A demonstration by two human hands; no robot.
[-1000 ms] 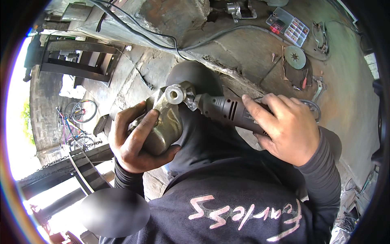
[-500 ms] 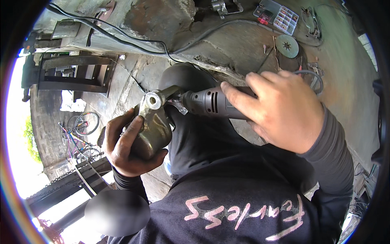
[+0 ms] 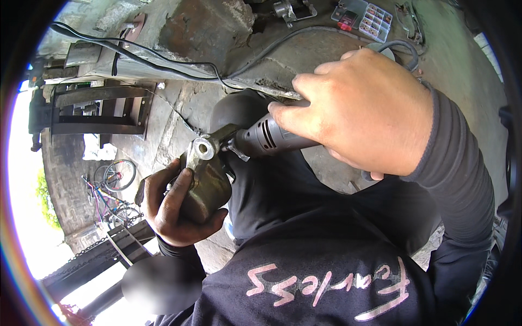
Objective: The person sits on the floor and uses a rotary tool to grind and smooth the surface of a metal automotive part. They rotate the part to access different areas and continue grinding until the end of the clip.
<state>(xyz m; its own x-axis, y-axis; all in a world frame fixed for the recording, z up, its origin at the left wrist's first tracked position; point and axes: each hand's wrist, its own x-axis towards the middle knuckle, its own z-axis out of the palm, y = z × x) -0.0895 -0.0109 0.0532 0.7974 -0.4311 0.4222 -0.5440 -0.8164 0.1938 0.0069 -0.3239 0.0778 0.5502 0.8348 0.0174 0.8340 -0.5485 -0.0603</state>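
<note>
My left hand point(image 3: 173, 209) is wrapped round a cast metal brake caliper point(image 3: 206, 187), thumb below and fingers over its near side. A round boss with a hole faces up on the caliper. From the right, my right hand point(image 3: 364, 111) grips a dark grey rotary tool point(image 3: 272, 136) with vent slots in its body. The tool's tip reaches in beside the caliper's arm, close to the boss; whether it touches the metal I cannot make out. Both hands are over my lap, near my dark-clad knee point(image 3: 234, 111).
Black cables point(image 3: 157, 60) run across the concrete ledge behind. A compartment box of small parts point(image 3: 375, 23) lies at the back right, and another metal part point(image 3: 293, 12) sits left of it. On the left are a dark steel frame point(image 3: 98, 122) and a bicycle point(image 3: 117, 176).
My right hand has rolled over and shifted up, its back now showing more, and the tool tilts more steeply. My left hand and the caliper have barely moved.
</note>
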